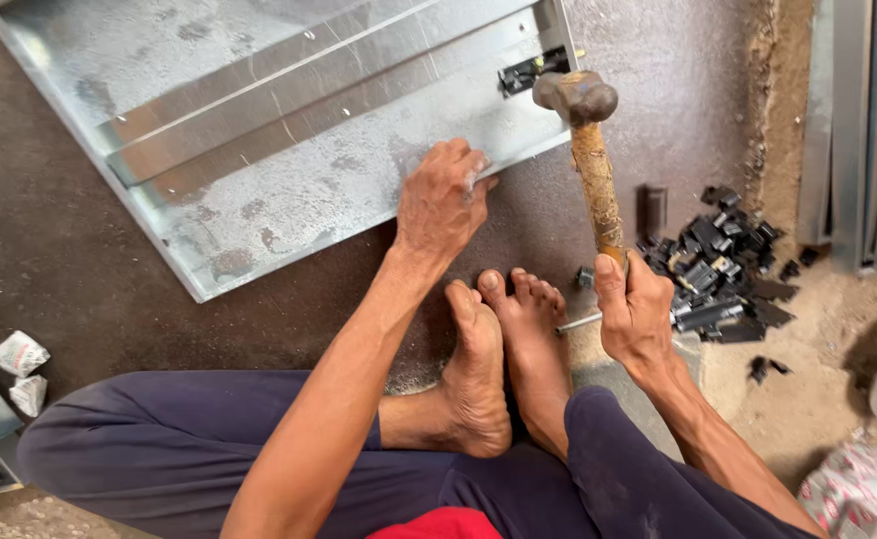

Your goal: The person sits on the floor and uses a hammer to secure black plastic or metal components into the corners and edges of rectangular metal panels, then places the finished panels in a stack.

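A large galvanised sheet-metal panel [289, 130] with a raised rib lies flat on the dark floor. My left hand [442, 205] presses down on its near edge, fingers spread. My right hand [636, 311] grips the rusty handle of a ball-peen hammer [588, 140], whose head hovers by the panel's right corner. A small black plastic fitting [530, 70] sits at that corner, just left of the hammer head. I sit on the floor with bare feet [503, 349] between my two arms.
A heap of black plastic fittings [723, 274] lies to the right of the hammer. A thin metal rod [580, 321] rests beside my right foot. Metal channels [863, 130] stand at the right edge. Crumpled white paper [19, 354] lies at the left.
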